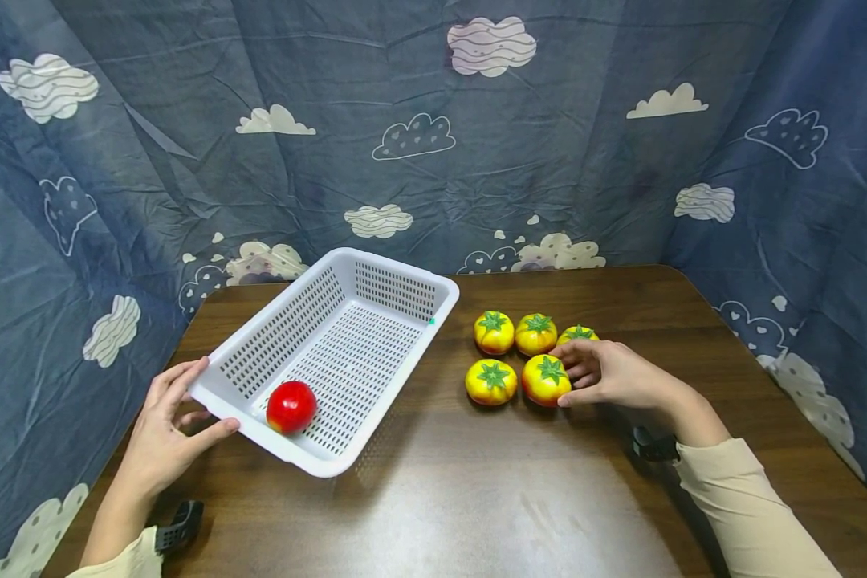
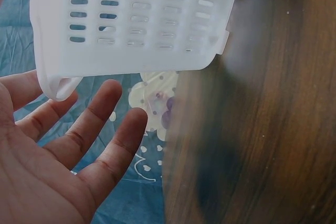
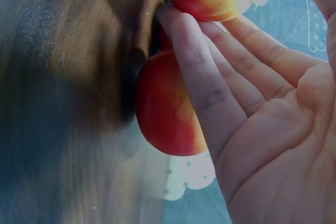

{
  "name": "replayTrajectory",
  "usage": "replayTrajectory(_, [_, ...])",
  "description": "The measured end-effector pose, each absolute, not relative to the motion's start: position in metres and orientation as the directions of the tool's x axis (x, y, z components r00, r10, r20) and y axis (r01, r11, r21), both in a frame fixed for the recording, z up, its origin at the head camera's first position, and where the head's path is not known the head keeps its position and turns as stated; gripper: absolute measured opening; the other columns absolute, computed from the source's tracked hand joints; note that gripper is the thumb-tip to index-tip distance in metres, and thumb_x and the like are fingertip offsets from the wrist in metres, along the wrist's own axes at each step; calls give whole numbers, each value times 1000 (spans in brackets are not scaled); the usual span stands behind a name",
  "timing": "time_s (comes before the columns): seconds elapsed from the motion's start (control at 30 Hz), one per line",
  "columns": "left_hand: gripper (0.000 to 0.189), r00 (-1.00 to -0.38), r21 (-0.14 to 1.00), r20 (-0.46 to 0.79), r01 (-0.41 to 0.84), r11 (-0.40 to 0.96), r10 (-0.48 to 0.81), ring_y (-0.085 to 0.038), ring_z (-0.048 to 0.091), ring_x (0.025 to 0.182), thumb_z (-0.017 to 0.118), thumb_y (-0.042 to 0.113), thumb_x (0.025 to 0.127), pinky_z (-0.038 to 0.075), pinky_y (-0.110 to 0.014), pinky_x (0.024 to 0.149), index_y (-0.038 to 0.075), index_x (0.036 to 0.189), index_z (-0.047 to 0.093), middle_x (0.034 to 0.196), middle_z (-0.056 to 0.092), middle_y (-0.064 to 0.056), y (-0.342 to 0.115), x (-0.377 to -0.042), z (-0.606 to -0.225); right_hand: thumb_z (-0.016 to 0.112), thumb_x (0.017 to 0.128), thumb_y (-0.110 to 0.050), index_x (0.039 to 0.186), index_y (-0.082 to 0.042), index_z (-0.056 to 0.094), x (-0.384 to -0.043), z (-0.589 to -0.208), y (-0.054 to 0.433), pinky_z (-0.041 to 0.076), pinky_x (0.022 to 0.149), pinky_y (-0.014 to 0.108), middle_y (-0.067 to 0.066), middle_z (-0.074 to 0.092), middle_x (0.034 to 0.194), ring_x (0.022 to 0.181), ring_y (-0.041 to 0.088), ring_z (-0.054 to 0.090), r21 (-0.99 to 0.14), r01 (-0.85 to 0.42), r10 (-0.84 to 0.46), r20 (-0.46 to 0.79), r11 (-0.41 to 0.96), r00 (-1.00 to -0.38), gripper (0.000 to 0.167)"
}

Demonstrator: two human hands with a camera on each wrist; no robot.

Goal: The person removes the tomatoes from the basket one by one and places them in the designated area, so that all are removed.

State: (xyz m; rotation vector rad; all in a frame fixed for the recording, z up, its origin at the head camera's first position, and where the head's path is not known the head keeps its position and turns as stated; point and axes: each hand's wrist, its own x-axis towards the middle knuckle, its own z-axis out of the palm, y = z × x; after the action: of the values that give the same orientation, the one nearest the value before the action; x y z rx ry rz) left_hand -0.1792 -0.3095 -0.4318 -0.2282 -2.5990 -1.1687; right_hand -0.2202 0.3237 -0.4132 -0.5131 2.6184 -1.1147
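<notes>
My left hand [image 1: 162, 433] grips the near left end of a white perforated plastic basket [image 1: 386, 405]; its thumb and index finger lie at the rim while the other fingers extend below in the left wrist view. The basket sits slanted, its near end raised off the table. A red tomato [image 1: 291, 407] lies inside at that end. My right hand [image 1: 614, 373] holds a yellow-and-red tomato [image 1: 544, 380] with a green star-shaped top, thumb on the near side, fingers on the far side. Another tomato [image 3: 170, 103] shows behind those fingers in the right wrist view.
More yellow tomatoes stand close by: one [image 1: 491, 382] to the left, two behind [image 1: 494, 332], and one [image 1: 578, 335] partly covered by my right hand. The brown wooden table [image 1: 477, 498] ends at a blue cloud-patterned curtain [image 1: 549, 185].
</notes>
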Motion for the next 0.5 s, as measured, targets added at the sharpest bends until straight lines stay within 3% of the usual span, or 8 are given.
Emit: replayTrajectory(0.5, [101, -946, 715, 322, 263, 648, 29, 12, 45, 109, 95, 6, 79, 46, 1, 81, 8, 165, 42, 158, 34, -22, -309, -179, -433, 94, 84, -27, 142, 4, 61, -218, -417, 317, 65, 91, 39, 24, 71, 134, 111, 29, 76, -740, -243, -444, -83, 627, -892, 74])
